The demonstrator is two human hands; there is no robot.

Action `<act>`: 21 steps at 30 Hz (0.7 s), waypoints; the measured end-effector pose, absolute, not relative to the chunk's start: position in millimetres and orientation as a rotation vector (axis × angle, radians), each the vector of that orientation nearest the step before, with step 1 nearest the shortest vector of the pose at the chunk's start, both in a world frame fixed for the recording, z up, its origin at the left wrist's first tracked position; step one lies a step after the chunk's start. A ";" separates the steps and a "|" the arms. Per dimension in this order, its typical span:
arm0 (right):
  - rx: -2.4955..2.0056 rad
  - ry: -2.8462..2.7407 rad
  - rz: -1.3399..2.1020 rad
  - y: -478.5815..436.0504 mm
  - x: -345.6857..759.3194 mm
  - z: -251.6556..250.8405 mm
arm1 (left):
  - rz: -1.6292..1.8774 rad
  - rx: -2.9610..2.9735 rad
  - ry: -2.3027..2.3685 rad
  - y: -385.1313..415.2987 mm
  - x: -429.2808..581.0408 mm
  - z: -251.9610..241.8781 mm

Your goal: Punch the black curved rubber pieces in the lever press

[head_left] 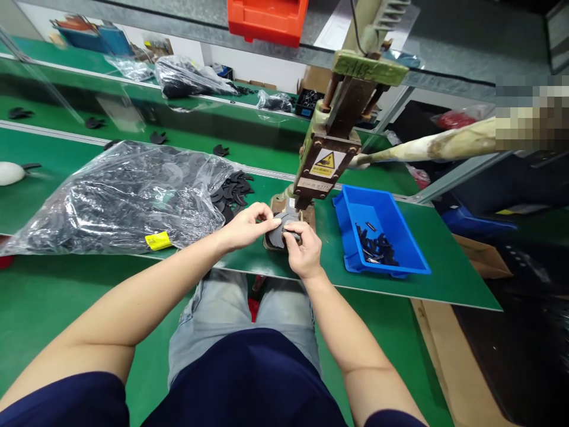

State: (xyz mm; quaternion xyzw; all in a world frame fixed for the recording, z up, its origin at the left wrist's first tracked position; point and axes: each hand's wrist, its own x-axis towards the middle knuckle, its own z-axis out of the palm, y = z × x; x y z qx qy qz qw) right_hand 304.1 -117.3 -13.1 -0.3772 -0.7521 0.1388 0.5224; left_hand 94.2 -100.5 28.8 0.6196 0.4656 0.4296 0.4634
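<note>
A dark grey flat part [276, 236] lies at the base of the green and brown press [326, 163], under its ram. My left hand [251, 225] pinches the part's upper left edge between thumb and curled fingers. On the right side, my right hand [303, 246] is closed on a small dark piece [291, 233] against the part. Left of the press, a clear plastic bag [133, 196] spills dark curved parts [232, 193] onto the green bench. To the right stands a blue bin [377, 231] with small black pieces in it.
The press's long pale lever [435, 145] reaches out to the right. A red bin [268, 21] sits on the shelf above. Beyond the bench, a green conveyor [262, 154] carries scattered dark parts. More bags lie farther back. The bench's front edge [400, 293] runs before my lap.
</note>
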 end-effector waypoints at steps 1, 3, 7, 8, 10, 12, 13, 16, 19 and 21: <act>-0.911 -1.798 0.346 -116.1 303.2 -13.7 | 1.061 1.423 1.113 -100.4 95.8 27.2; -0.913 -1.803 0.380 -113.0 301.8 -14.7 | 0.983 1.238 1.025 -98.5 96.8 23.0; -0.935 -1.790 0.427 -110.3 311.1 -15.6 | 0.828 1.096 1.014 -79.8 87.3 9.4; -0.949 -1.774 0.431 -111.9 317.2 -15.5 | 0.843 1.079 1.085 -71.0 83.9 5.5; -0.972 -1.748 0.438 -119.2 333.8 -14.6 | 0.905 1.019 1.274 -47.7 79.1 -1.1; -0.990 -1.754 0.449 -130.9 353.5 -13.2 | 0.956 0.943 1.451 -16.6 79.3 -4.2; -1.001 -1.770 0.458 -137.5 363.6 -12.4 | 0.975 0.916 1.511 1.8 81.4 -3.7; -1.034 -1.814 0.481 -156.2 392.3 -9.8 | 1.021 0.911 1.577 63.3 91.5 6.6; -1.091 -1.833 0.462 -167.1 422.6 -4.2 | 1.072 0.954 1.608 117.8 97.7 23.5; -1.158 -1.826 0.422 -167.5 448.8 1.9 | 1.073 0.990 1.675 138.6 95.1 30.3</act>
